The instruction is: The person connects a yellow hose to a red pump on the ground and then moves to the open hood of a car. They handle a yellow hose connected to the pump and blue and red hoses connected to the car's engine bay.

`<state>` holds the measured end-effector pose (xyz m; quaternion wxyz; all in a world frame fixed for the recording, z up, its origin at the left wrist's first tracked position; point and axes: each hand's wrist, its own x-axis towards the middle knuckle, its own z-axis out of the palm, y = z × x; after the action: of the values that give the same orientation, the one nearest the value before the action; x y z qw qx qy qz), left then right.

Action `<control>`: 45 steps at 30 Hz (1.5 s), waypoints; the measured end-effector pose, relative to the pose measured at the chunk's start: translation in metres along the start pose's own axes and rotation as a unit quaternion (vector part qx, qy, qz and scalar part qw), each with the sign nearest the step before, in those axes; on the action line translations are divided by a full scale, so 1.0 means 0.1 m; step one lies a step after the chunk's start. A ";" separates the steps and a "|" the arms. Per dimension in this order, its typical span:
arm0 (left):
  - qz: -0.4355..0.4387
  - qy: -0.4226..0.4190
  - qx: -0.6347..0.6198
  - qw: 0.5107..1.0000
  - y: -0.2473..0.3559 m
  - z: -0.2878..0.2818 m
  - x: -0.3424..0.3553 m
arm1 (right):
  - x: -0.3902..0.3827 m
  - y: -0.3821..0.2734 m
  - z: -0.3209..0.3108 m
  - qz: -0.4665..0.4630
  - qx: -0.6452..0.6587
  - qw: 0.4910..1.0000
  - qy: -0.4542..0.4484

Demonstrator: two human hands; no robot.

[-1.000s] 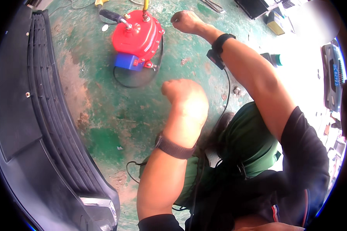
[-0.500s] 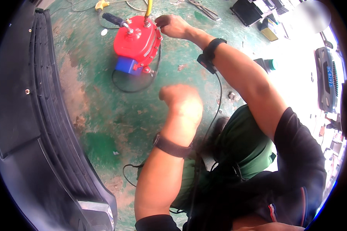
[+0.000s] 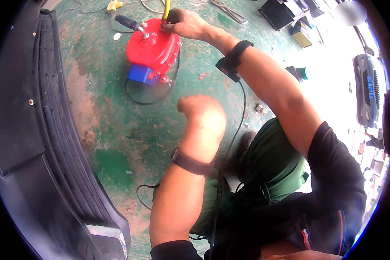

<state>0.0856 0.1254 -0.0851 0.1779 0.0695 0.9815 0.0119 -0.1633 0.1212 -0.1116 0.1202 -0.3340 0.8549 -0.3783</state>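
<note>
A red rounded metal tank point(image 3: 149, 47) stands on the floor, with a black-gripped handle point(image 3: 128, 21) and a blue box point(image 3: 142, 74) on its near side. From its top fitting rises a yellow hose point(image 3: 167, 8). My right hand point(image 3: 187, 24) is closed, its fingertips pinching the metal fitting point(image 3: 164, 26) at the hose's lower end; part of that fitting is hidden behind them. My left hand point(image 3: 203, 112) hangs above the floor, nearer to me and apart from the tank. It is curled into a loose, blurred fist, and nothing shows in it.
A large black car bumper point(image 3: 69, 143) runs down the left side. A black cable point(image 3: 149, 103) loops beside the tank. Beyond lie a yellow plug point(image 3: 114, 5), a black battery-like box point(image 3: 278, 14) and a yellow can point(image 3: 302, 34). A green-capped bottle point(image 3: 305, 73) stands right of my arm.
My right hand has moved left from beside the tank onto the fitting below the yellow hose, and its fingers have closed there. My left hand has barely moved.
</note>
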 end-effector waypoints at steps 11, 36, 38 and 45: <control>-0.005 0.001 0.036 0.999 0.04 -0.22 -0.05 | -0.02 -0.11 -0.03 0.024 -0.018 0.999 -0.011; -0.005 -0.086 0.000 0.996 0.02 -0.32 0.06 | 0.02 -0.33 -0.06 -0.011 -0.061 0.997 0.048; -0.005 -0.085 0.002 0.996 0.03 -0.30 0.05 | 0.02 -0.33 -0.05 -0.029 -0.042 0.997 0.050; -0.013 -0.139 -0.014 0.990 0.06 -0.39 0.11 | 0.02 -0.28 -0.06 -0.033 -0.046 0.997 0.056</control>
<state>0.0620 0.1330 -0.0520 0.3136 0.0551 0.9479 0.0134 -0.1543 0.1089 -0.0868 0.0438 -0.3456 0.8652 -0.3606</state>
